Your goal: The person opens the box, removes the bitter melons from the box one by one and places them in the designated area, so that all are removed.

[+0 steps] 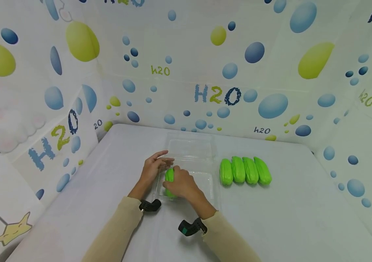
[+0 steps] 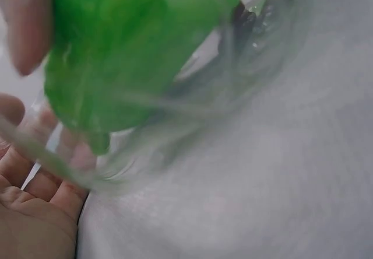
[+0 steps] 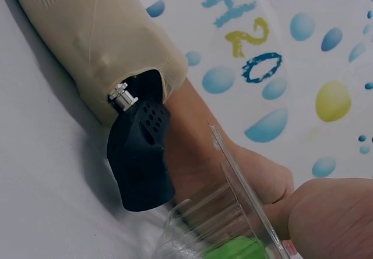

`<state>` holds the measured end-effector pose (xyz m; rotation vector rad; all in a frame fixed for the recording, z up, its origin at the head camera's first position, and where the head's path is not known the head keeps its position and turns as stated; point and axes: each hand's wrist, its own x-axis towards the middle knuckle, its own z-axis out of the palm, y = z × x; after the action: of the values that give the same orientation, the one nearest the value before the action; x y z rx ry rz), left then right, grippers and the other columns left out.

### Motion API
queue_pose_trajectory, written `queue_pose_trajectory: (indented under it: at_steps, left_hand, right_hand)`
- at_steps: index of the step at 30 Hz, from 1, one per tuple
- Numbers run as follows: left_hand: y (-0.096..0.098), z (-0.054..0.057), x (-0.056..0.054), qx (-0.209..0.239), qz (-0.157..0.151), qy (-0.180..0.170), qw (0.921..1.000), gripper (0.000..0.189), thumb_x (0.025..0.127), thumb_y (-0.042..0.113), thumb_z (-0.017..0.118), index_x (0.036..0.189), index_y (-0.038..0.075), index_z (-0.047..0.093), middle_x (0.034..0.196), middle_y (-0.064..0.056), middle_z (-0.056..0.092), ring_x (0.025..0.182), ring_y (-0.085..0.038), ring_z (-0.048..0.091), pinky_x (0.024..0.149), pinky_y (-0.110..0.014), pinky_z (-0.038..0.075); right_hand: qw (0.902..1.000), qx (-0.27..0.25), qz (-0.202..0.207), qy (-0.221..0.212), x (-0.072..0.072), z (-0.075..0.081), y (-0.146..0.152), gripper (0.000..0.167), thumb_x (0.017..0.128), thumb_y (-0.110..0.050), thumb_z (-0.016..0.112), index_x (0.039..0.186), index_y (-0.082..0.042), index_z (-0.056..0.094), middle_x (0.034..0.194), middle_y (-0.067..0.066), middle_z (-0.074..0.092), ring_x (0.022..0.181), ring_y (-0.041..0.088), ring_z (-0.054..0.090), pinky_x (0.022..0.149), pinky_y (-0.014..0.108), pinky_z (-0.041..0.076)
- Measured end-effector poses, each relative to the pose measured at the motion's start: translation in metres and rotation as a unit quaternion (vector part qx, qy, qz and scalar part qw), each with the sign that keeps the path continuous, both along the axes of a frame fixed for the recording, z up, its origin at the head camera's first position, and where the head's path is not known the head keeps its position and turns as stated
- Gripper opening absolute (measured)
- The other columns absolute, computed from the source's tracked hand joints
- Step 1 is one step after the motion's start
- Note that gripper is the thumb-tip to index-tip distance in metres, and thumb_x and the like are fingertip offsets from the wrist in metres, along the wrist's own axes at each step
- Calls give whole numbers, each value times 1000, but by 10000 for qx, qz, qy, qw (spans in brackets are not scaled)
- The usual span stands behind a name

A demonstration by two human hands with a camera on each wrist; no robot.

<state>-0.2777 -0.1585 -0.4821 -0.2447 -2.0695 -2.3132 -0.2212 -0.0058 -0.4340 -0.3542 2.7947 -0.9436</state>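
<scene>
My right hand (image 1: pixel 183 183) grips a glossy, bright green oblong piece (image 1: pixel 169 182) inside a clear plastic clamshell box (image 1: pixel 207 185). The piece stands lengthwise at the box's left side, partly covered by the fingers; its exact kind is unclear. Beside the box's left wall, my left hand (image 1: pixel 151 170) has its fingers extended, with nothing gripped. In the left wrist view, the left palm (image 2: pixel 38 224) faces up near the transparent wall, and the green piece looms large and blurred. The right wrist view shows the green piece (image 3: pixel 236 249) low behind the box's rim.
To the right of the box, several matching green pieces (image 1: pixel 245 171) lie side by side in a row. The box's transparent lid (image 1: pixel 190 145) lies folded back behind it. A white cloth (image 1: pixel 304 203) covers the table; printed curtains (image 1: pixel 186 65) enclose the back and sides.
</scene>
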Motion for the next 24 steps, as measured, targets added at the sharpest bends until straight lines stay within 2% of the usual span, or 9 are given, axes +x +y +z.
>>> queue_pose_trajectory:
  at_steps: [4, 7, 12, 17, 24]
  left_hand:
    - [0, 0, 0, 30, 11, -1, 10000, 45, 100, -3, 44, 145, -6, 48, 126, -35, 63, 113, -40, 67, 94, -36, 57]
    - [0, 0, 0, 4, 3, 2, 10000, 45, 100, -3, 44, 145, -6, 48, 126, -34, 63, 114, -42, 66, 94, -36, 57]
    - [1, 2, 2, -30, 27, 21, 10000, 46, 100, -3, 44, 145, -5, 48, 126, -33, 64, 112, -40, 67, 93, -35, 57]
    - [1, 2, 2, -92, 61, 46, 9999, 45, 101, -2, 44, 145, -5, 48, 125, -32, 65, 109, -35, 69, 91, -33, 58]
    - [1, 1, 1, -98, 70, 19, 9999, 43, 102, 0, 44, 145, -6, 48, 127, -33, 63, 111, -36, 69, 92, -32, 57]
  right_hand:
    - [10000, -75, 35, -15, -1, -1, 2, 39, 88, -27, 67, 116, -1, 55, 80, 7, 57, 64, 19, 55, 53, 30, 45]
    - [10000, -85, 38, -16, -1, -1, 2, 38, 89, -26, 65, 116, -1, 55, 80, 7, 57, 64, 19, 55, 53, 29, 45]
    - [9999, -165, 49, -16, -1, -1, 2, 40, 91, -26, 61, 121, 0, 54, 82, 7, 57, 65, 20, 55, 53, 30, 45]
    - [9996, -289, -36, -16, -1, -1, 2, 47, 93, -26, 55, 131, 2, 52, 91, 9, 57, 72, 23, 55, 59, 34, 45]
    - [9987, -451, -243, 48, -1, 0, 3, 51, 94, -27, 52, 136, 1, 50, 98, 10, 58, 78, 24, 56, 64, 36, 45]
